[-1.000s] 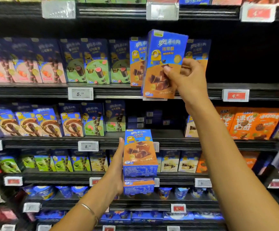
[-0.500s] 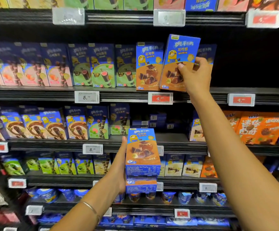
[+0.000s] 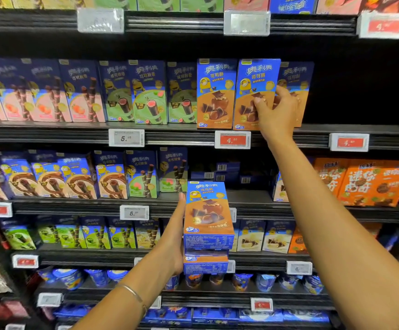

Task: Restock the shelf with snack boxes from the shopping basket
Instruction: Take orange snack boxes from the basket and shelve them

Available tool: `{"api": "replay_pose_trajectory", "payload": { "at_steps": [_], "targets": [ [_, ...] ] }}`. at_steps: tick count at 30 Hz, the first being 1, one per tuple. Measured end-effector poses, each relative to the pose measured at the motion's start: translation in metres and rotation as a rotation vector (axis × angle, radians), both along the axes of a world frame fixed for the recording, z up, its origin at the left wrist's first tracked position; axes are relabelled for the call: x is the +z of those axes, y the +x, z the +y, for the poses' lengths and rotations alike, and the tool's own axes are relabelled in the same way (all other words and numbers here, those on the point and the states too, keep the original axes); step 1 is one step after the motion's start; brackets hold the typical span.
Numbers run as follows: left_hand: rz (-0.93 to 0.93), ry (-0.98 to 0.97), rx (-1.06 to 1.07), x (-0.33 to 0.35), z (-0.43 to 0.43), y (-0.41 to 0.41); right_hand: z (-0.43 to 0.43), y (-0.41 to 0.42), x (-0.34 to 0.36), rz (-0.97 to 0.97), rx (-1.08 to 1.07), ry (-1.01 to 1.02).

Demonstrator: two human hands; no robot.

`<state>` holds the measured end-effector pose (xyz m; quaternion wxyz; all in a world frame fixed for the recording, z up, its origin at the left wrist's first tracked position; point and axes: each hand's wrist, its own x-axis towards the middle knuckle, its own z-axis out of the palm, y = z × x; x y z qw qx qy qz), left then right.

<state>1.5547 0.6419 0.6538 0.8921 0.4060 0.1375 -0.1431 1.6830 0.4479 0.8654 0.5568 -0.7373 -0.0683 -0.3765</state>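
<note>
My right hand [image 3: 276, 113] grips a blue and orange snack box [image 3: 253, 91] that stands upright on the upper shelf [image 3: 182, 134], next to a matching box [image 3: 215, 94] on its left. Another matching box [image 3: 297, 79] stands behind my hand on the right. My left hand [image 3: 174, 236] holds a stack of two of the same boxes [image 3: 208, 217] in front of the lower shelves, thumb along the left side. The shopping basket is out of view.
Rows of pink, green and brown snack boxes [image 3: 132, 91] fill the shelves to the left. The upper shelf is dark and bare to the right of the orange boxes. Orange boxes [image 3: 370, 182] sit on the second shelf at right. Price tags [image 3: 232, 140] line the shelf edges.
My right hand has carried its box down and back onto the upper shelf and stood it upright beside the matching box. My left hand with its stack has stayed in place.
</note>
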Motion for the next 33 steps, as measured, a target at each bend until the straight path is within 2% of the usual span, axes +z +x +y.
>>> {"api": "replay_pose_trajectory", "payload": {
  "at_steps": [11, 14, 17, 19, 22, 26, 30, 33],
  "targets": [
    [-0.029, -0.034, -0.003, 0.001, -0.004, 0.003, 0.0, 0.0, -0.007, 0.013, -0.059, -0.039],
    [-0.039, -0.026, -0.007, 0.002, -0.005, 0.002, 0.002, -0.024, -0.021, -0.085, -0.089, 0.02],
    [-0.089, 0.0, -0.003, 0.003, -0.011, 0.0, 0.01, -0.057, -0.055, -0.158, 0.0, 0.05],
    [-0.122, 0.015, 0.003, 0.003, -0.016, -0.002, 0.017, -0.074, -0.081, -0.033, 0.111, 0.027],
    [-0.149, 0.026, 0.001, -0.001, -0.023, -0.003, 0.021, -0.091, -0.118, 0.259, 0.257, -0.081],
    [-0.159, 0.032, 0.0, -0.01, -0.028, -0.003, 0.014, -0.105, -0.149, 0.57, 0.392, -0.057],
    [-0.128, 0.024, -0.004, -0.017, -0.032, -0.003, 0.004, -0.11, -0.164, 0.74, 0.461, -0.049],
    [-0.121, 0.018, -0.009, -0.021, -0.036, -0.004, -0.002, -0.113, -0.172, 0.78, 0.524, -0.038]
  ]
}}
